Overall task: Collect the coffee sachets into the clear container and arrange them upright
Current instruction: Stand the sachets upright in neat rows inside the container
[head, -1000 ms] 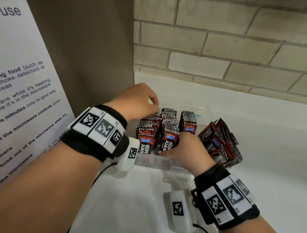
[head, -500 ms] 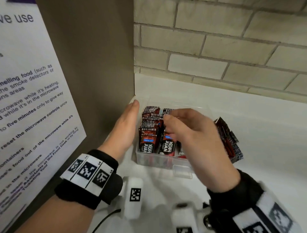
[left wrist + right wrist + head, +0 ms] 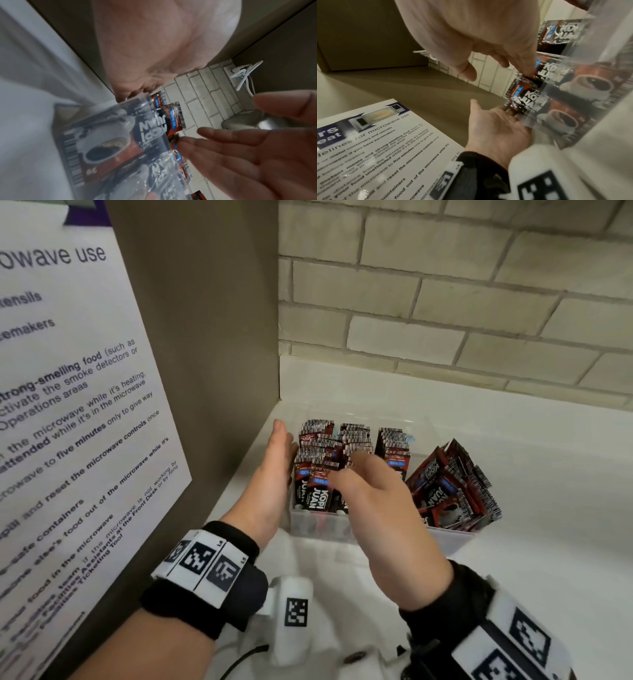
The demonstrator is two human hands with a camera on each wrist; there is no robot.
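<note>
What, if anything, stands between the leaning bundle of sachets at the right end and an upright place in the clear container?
The right hand hovers over the middle rows, and the upright sachets already crowd the clear container; the leaning bundle has only the right end.

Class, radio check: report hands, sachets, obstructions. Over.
Left hand open, flat against container side. Right hand open, fingertips on upright sachets. Right-end bundle leaning. Nothing obstructing.

Left hand (image 3: 274, 474) flat with straight fingers, right hand (image 3: 380, 508) reaching forward, fingers loosely bent
</note>
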